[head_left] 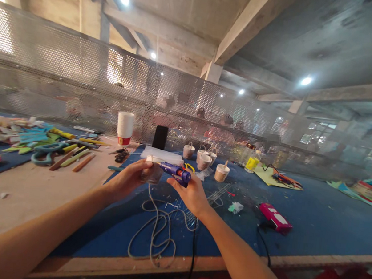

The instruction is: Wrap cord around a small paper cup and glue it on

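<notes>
My right hand (193, 194) is wrapped round a blue glue gun (174, 171), whose nozzle points left. Its black cord runs down over the table's front edge. My left hand (131, 176) grips a small brownish cup (151, 174) close to the nozzle. Whether nozzle and cup touch, I cannot tell. From the cup hangs a pale cord (155, 225), which lies in loose loops on the blue mat below. Clear glue sticks (216, 194) lie right of my right hand.
Small cups (204, 161) with cord handles stand behind my hands, near a phone (160, 137) and stacked paper cups (125, 126). Scissors (48, 150) and coloured sticks lie left. A pink box (275, 217) and bottles (252, 161) are right. A perforated metal screen (77, 87) closes the back.
</notes>
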A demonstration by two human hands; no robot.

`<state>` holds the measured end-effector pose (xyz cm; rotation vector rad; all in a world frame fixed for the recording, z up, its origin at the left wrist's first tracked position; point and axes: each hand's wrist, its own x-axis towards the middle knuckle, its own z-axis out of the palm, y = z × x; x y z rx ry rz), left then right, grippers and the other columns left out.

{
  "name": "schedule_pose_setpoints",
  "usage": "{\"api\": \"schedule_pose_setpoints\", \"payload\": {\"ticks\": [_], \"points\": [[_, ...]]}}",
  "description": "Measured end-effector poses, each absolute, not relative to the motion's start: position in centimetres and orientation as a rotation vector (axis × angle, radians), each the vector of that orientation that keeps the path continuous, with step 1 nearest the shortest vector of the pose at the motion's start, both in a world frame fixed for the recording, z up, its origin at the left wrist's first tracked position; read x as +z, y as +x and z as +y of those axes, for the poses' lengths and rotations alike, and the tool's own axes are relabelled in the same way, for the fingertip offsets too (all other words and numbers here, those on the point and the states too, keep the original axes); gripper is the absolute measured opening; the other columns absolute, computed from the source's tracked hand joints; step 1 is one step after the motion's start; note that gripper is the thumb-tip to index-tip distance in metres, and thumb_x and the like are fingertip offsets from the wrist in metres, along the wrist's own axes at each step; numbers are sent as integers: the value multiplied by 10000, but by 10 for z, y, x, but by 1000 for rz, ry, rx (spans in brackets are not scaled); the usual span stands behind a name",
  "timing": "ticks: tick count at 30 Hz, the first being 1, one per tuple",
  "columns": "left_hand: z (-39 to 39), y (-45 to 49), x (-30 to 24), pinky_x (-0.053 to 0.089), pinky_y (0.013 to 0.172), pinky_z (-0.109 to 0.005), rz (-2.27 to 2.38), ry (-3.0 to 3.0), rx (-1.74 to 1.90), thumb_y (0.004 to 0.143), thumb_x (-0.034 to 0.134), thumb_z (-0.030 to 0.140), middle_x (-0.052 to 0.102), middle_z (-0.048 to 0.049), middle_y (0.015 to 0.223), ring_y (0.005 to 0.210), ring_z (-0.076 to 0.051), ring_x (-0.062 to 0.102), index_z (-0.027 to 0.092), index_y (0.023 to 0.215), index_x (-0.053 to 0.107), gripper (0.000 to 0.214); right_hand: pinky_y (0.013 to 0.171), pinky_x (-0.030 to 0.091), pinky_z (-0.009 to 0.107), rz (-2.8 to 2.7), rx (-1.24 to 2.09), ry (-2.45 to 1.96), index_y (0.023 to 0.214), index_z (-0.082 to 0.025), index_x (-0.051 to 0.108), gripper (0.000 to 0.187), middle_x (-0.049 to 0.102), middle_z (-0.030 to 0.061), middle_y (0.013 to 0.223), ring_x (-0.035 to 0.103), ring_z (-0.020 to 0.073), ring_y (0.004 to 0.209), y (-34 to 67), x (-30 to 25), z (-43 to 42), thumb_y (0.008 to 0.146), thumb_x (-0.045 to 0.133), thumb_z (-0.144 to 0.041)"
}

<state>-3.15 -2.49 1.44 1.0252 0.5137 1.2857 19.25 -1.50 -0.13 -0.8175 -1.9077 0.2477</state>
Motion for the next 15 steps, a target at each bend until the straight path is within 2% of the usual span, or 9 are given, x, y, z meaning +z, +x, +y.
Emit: {"api": "schedule_pose_setpoints", "payload": {"ticks": [4,8,10,15], "points": [[-22,-34,12,523,730,-339,597,1069,1285,867,677,221,697,-67,793,762,-225,644,142,824,726,102,864,574,375,-1910,227,-829,1049,-247,715,274,739,64,924,708,260,928,193,-1,-15,898,692,-475],[-21,-36,11,528,782,-338,601,1041,1281,884,656,224,733,-106,895,814,-233,664,103,920,750,157,887,564,372,-1915,201,-830,1033,-235,729,287,735,70,925,704,262,951,194,0,-15,909,671,-487],[-21,-37,12,532,782,-338,574,1015,1275,887,654,210,733,-110,881,815,-238,671,99,895,743,143,894,557,365,-1924,208,-833,1018,-227,737,293,739,74,948,701,257,958,194,1,-15,916,660,-490],[-17,-42,9,542,717,-337,444,973,1241,899,641,209,650,-56,678,675,-209,637,137,696,663,217,873,550,346,-1904,246,-854,1050,-207,741,326,746,78,972,693,248,939,195,3,-16,894,692,-490]]}}
